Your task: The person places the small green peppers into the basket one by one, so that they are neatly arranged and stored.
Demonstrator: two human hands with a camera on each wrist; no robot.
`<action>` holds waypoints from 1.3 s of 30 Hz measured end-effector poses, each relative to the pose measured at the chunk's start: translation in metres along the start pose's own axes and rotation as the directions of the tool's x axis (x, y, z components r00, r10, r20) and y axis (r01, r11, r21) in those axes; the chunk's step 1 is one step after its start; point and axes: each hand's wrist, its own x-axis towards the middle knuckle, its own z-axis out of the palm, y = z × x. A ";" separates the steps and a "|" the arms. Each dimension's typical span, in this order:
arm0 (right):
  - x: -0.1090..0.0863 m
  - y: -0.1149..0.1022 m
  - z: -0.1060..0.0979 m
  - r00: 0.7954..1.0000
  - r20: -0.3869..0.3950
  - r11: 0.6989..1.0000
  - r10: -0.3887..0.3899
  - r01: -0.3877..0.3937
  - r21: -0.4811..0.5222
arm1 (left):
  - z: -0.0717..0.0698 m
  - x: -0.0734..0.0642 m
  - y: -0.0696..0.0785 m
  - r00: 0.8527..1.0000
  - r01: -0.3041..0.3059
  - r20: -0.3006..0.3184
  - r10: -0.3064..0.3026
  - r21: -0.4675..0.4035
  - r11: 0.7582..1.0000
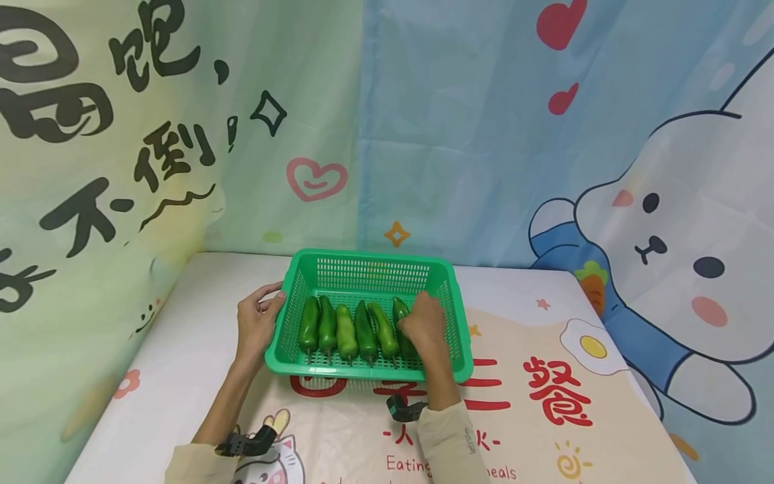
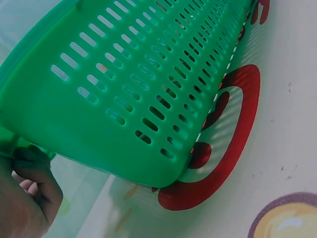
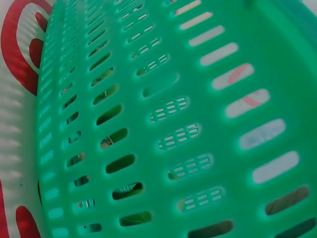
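Note:
A green plastic basket [image 1: 369,256] with slotted walls sits on the table, with several green chili peppers [image 1: 346,331] side by side in it, stems toward me. My left hand [image 1: 256,324] grips the basket's left rim, thumb at the edge; the left wrist view shows this hand [image 2: 29,198] at the basket's corner. Inside the right end of the basket, my right hand [image 1: 426,324] holds the rightmost chili pepper [image 1: 400,310] with curled fingers, covering part of it. The basket wall [image 3: 163,89] fills the right wrist view and hides that hand.
Under the basket lies a printed table mat [image 1: 514,444] with red characters and a fried egg picture. A cloth backdrop [image 1: 453,168] with cartoon prints hangs behind the table. Each wrist wears a black camera band [image 1: 246,442].

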 end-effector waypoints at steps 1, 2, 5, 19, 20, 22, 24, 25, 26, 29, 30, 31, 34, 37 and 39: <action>0.000 0.000 0.001 1.000 0.002 1.000 -0.002 0.002 -0.004 | 0.000 0.000 0.000 1.000 -0.002 0.000 0.002 -0.001 1.000; 0.001 0.000 0.001 1.000 0.006 1.000 -0.003 0.003 -0.010 | 0.000 0.000 -0.001 1.000 -0.004 0.001 0.004 -0.001 1.000; 0.002 0.000 0.002 1.000 0.018 1.000 -0.006 0.006 -0.024 | -0.001 0.000 -0.001 1.000 -0.006 0.001 0.006 -0.004 1.000; 0.001 -0.002 0.001 0.998 0.064 0.998 0.000 0.004 -0.060 | -0.001 0.001 -0.001 1.000 0.008 0.007 -0.008 0.008 1.000; 0.001 -0.002 0.001 0.998 0.060 0.998 -0.002 0.005 -0.060 | -0.001 0.001 -0.001 1.000 0.009 0.008 -0.009 0.008 1.000; 0.001 -0.001 0.001 0.999 0.053 0.998 -0.006 0.010 -0.061 | -0.001 0.001 -0.001 1.000 0.010 0.008 -0.011 0.005 1.000; 0.000 -0.001 0.001 0.999 0.040 0.998 -0.016 0.018 -0.059 | -0.001 0.001 0.000 1.000 0.009 0.007 -0.009 0.002 1.000; 0.000 -0.001 0.001 0.999 0.034 0.998 -0.019 0.021 -0.057 | -0.001 0.001 0.000 1.000 0.009 0.007 -0.009 0.001 1.000; 0.000 -0.001 0.001 0.999 0.031 0.998 -0.018 0.020 -0.060 | -0.001 0.001 0.000 1.000 0.007 0.006 -0.007 0.000 1.000; 0.000 -0.001 0.000 1.000 0.017 0.998 -0.012 0.014 -0.069 | -0.001 0.001 0.000 1.000 0.001 0.007 -0.001 -0.002 1.000; 0.000 -0.001 0.000 1.000 0.014 0.997 -0.009 0.010 -0.073 | -0.001 0.001 0.000 1.000 -0.001 0.007 0.001 -0.003 1.000; 0.000 -0.001 0.000 1.000 0.012 0.997 -0.004 0.005 -0.077 | -0.001 0.002 0.000 1.000 -0.001 0.007 0.001 -0.002 1.000; 0.000 -0.001 0.000 1.000 0.002 0.996 0.002 -0.002 -0.086 | -0.001 0.002 0.000 1.000 0.002 0.008 -0.002 0.006 1.000; 0.000 -0.001 -0.001 1.000 -0.009 0.997 0.006 -0.007 -0.083 | -0.001 0.001 -0.001 1.000 0.004 0.004 -0.004 0.014 1.000; -0.001 -0.001 -0.003 1.000 -0.022 0.997 0.011 -0.012 -0.073 | -0.001 0.001 -0.001 1.000 0.003 0.000 -0.003 0.019 1.000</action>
